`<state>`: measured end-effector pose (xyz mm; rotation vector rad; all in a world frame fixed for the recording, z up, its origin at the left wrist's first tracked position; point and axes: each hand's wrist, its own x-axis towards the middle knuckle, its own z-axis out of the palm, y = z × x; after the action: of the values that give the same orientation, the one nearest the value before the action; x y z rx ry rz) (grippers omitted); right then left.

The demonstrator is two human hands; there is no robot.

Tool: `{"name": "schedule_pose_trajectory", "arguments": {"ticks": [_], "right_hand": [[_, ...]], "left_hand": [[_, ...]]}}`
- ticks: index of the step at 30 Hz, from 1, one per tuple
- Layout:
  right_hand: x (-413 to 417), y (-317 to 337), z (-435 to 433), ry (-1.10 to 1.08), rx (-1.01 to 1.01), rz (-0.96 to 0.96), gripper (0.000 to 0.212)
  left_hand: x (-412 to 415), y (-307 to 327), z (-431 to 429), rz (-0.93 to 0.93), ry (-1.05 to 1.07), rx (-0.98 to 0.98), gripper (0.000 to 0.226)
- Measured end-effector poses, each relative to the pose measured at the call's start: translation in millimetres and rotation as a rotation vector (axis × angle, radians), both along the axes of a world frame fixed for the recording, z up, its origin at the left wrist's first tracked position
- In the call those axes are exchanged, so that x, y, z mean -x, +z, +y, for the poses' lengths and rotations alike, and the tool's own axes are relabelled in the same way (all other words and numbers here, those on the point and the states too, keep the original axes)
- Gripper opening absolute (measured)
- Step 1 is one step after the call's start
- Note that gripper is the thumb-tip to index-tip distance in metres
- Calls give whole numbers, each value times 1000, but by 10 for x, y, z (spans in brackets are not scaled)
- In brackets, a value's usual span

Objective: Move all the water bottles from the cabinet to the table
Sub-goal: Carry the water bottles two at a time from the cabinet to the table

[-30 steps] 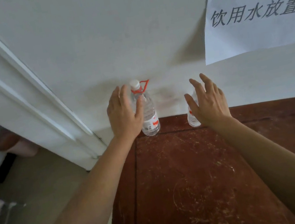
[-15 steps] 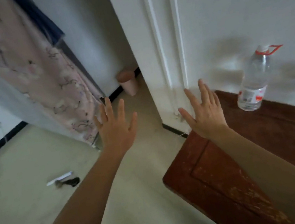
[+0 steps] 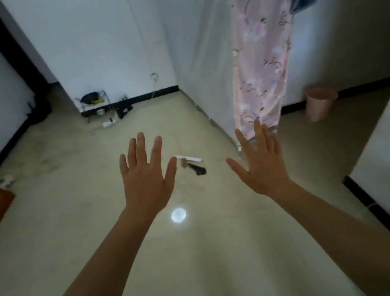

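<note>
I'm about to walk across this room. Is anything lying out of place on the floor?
Yes: a thin white strip and a small dark object lie loose mid-floor, seen between the left hand and right hand.

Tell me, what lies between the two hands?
Head view: between left hand and right hand, a thin white object and a small dark object on the floor.

The pale, glossy floor (image 3: 71,221) shows one round bright reflection (image 3: 178,215). Near its middle a flat white strip (image 3: 190,158) lies just beside a small dark object (image 3: 198,170), too blurred to name. A pink bin (image 3: 322,105) stands by the right wall. A white power strip (image 3: 108,123) lies near a wire rack (image 3: 94,105) at the far wall.
</note>
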<state>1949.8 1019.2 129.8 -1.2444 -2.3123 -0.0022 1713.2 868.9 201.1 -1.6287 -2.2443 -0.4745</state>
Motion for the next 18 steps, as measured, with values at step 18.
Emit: {"name": "schedule_pose_trajectory", "arguments": {"ticks": [18], "right_hand": [[6062,-271,-1653,834,77,-53,75]], "left_hand": [[4332,-465,-2704,-196,918,118,68]]}}
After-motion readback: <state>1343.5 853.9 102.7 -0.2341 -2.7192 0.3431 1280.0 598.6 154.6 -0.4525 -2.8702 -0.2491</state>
